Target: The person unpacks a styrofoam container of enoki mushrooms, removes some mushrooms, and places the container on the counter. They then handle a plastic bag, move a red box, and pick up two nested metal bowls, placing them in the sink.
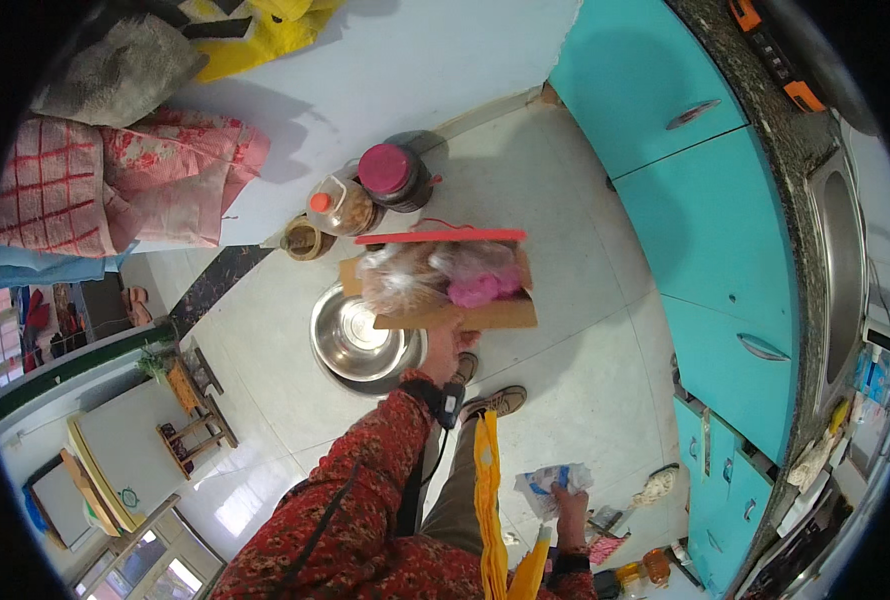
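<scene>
An open cardboard box (482, 315) with a red edge along its far side is held up by my left hand (442, 352) at its near wall. Inside it lie filled clear plastic bags (400, 277), blurred, and a bright pink bag (484, 289). My right hand (571, 514) is lower and to the right, away from the box. It grips a crumpled clear plastic bag (553, 484) with blue print. Most of my left fingers are hidden by the box.
Steel basins (325, 349) stand on the tiled floor left of the box. Behind are a jug with an orange cap (340, 206), a dark jar with a magenta lid (385, 169) and a small pot (306, 238). Turquoise cabinets (707, 217) and a sink (842, 270) line the right.
</scene>
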A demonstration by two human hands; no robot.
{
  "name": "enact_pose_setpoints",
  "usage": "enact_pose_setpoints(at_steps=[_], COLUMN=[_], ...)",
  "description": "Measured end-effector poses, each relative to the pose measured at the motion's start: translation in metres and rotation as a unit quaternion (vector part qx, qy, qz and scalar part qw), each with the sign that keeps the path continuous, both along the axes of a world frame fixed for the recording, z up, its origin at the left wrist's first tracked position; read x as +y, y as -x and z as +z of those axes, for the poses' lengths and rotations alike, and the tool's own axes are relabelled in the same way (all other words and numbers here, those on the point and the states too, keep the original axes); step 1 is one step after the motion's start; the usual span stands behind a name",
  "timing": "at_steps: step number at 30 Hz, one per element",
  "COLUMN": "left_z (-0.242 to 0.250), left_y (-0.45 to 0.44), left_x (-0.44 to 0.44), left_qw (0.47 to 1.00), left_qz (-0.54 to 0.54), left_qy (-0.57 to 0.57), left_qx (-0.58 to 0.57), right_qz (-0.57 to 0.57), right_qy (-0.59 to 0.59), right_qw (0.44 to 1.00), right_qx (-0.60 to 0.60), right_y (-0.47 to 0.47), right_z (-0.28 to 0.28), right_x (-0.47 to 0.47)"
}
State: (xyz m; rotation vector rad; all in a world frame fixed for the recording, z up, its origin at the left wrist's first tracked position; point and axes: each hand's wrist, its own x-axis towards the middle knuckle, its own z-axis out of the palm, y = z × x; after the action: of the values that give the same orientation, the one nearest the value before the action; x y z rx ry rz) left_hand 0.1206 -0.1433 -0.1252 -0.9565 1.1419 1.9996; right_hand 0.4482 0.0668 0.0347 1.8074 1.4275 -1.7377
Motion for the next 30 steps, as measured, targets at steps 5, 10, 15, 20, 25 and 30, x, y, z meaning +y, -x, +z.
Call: enact_pose_setpoints(at_steps=[5,10,15,20,25,30], left_z=[0.009,0.007,0.007,0.009,0.014,0.022], left_y=[-0.06,-0.113,-0.158,-0.197,-0.217,-0.251], left_x=[0.01,0.01,0.011,0.007,0.022,0.036], left_qw=[0.993,0.939,0.922,0.82,0.696,0.779], left_qz=[-0.116,-0.32,-0.385,-0.538,-0.67,-0.621], left_qy=[-0.03,0.026,-0.02,0.0,0.035,0.018], left_qx=[0.016,0.123,0.031,0.197,0.255,0.085], right_qz=[-0.026,-0.084,-0.004,0.202,-0.02,0.077], right_qy=[-0.026,-0.022,-0.066,-0.293,-0.101,-0.166], right_qw=[0.995,0.985,0.995,0.921,0.994,0.976], right_qx=[0.091,0.151,0.077,-0.156,0.046,-0.116], right_y=[0.05,0.068,0.04,-0.024,-0.08,-0.122], right_z=[0.011,-0.004,-0.052,-0.087,-0.111,-0.147], right_x=[0.013,0.019,0.017,0.009,0.005,0.016])
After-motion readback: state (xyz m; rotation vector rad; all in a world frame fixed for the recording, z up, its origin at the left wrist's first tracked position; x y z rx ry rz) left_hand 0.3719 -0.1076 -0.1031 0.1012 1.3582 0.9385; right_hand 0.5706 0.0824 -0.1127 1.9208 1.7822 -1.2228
